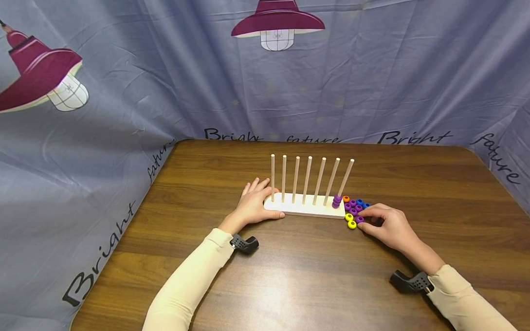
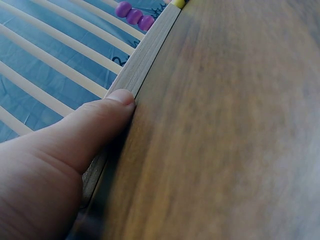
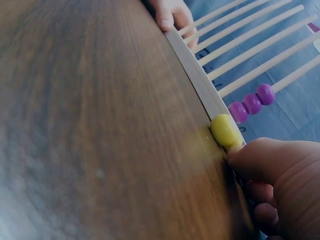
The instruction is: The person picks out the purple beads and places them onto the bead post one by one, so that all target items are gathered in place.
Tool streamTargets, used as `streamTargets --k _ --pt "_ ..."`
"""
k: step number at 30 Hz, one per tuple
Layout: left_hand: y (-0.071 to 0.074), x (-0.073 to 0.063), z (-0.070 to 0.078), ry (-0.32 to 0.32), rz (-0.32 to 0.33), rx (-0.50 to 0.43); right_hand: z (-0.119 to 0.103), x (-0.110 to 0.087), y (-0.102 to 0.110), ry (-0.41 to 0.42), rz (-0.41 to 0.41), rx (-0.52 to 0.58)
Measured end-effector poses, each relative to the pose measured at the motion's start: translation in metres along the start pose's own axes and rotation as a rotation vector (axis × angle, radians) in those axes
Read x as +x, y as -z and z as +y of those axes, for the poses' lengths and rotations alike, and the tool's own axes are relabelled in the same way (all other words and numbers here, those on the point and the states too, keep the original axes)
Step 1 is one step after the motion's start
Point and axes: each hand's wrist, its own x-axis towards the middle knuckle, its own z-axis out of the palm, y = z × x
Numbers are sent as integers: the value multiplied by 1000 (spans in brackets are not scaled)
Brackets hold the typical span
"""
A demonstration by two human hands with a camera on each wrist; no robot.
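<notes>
A pale wooden peg board [image 1: 312, 210] with several upright pegs stands on the table. Three purple beads [image 1: 337, 201] are stacked on its rightmost peg. My left hand [image 1: 252, 205] grips the board's left end, its thumb [image 2: 112, 107] along the front edge and the fingers spread behind. Right of the board, my right hand [image 1: 390, 225] has thumb and index finger around a loose purple bead [image 1: 360, 219] on the table. Yellow beads [image 1: 352, 225] lie beside those fingertips. In the right wrist view a yellow bead [image 3: 226, 131] sits just ahead of the thumb, which hides the pinched bead.
More loose beads are clustered at the board's right end: an orange bead [image 1: 346, 199], blue beads [image 1: 360, 201] and several purple ones. The brown wooden table [image 1: 269, 282] extends around the board. A grey-blue curtain [image 1: 354, 84] printed with lamps hangs behind it.
</notes>
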Motion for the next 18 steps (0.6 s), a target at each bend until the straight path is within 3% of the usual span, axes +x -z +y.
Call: streamTargets --k 9,18 --pt "1 0 0 -4 0 2 -6 -1 2 -132 -4 55" --pt "1 0 1 -3 1 7 -7 -1 2 -144 7 73"
